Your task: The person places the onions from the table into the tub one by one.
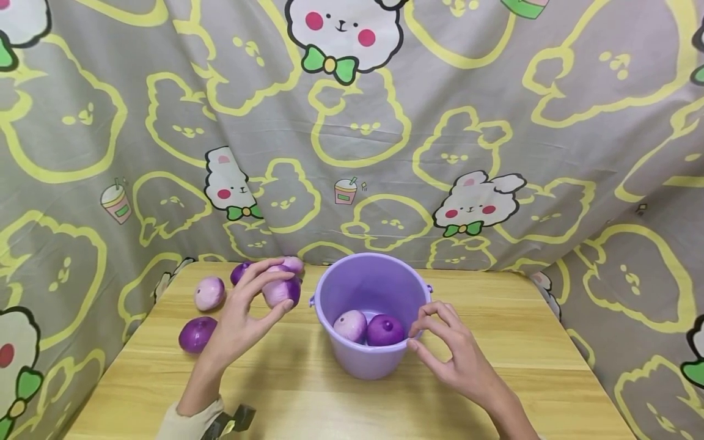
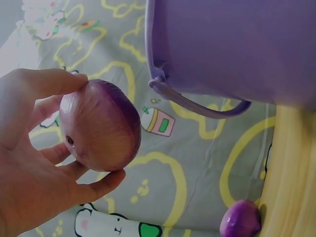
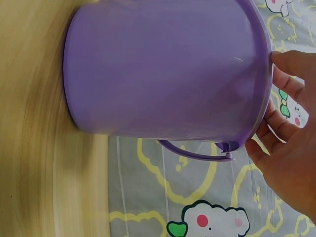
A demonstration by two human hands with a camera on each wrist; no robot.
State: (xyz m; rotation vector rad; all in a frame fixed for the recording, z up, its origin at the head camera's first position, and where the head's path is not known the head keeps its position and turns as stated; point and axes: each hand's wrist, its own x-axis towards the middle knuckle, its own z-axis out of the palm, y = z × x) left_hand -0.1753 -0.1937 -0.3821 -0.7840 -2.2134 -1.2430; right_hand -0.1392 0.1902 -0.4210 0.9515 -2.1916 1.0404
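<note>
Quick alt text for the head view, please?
The left grip holds an onion left of a purple bucket that has two onions inside. The right grip touches the bucket's rim. Four more onions lie on the wooden table, at left.

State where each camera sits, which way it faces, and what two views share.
Head: worn on the head, looking forward and down at the bucket; left hand and right hand show.
Left wrist: worn there, facing the held onion; only the left hand shows.
Right wrist: worn there, facing the bucket's outside; only the right hand shows.
Shared: both wrist views show bucket and patterned cloth.
</note>
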